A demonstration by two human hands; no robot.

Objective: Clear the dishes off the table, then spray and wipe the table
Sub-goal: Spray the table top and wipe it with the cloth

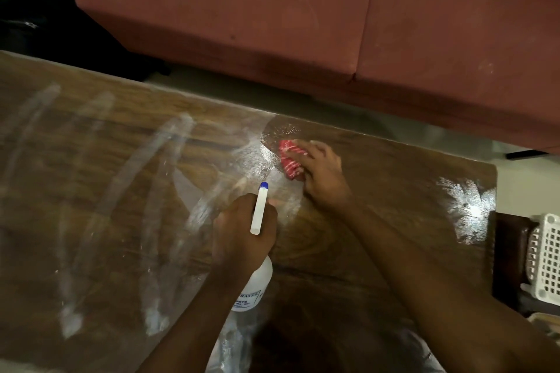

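Cloth point(289, 160): soft, light, possibly damp (blurred), bunched near table point(394, 191) far edge under right hand point(321, 179), fingers curled over it, best pressed from above; spray bottle point(257, 278) over table middle, neck gripped in left hand point(239, 233).

Part of cloth point(288, 158) under right hand point(322, 179).

The left grip point(242, 230) holds the bottle point(257, 285) over the table point(91, 206), nozzle pointing away from the person. Just beyond it and to its right, the right grip point(321, 179) holds the cloth point(289, 160) down on the table, with the cloth sticking out at that grip's left. Beyond both grips, past the table's far edge and a strip of floor point(242, 94), stands the sofa point(242, 9). Far right of the right grip, off the table's end, is a basket point(545, 257).
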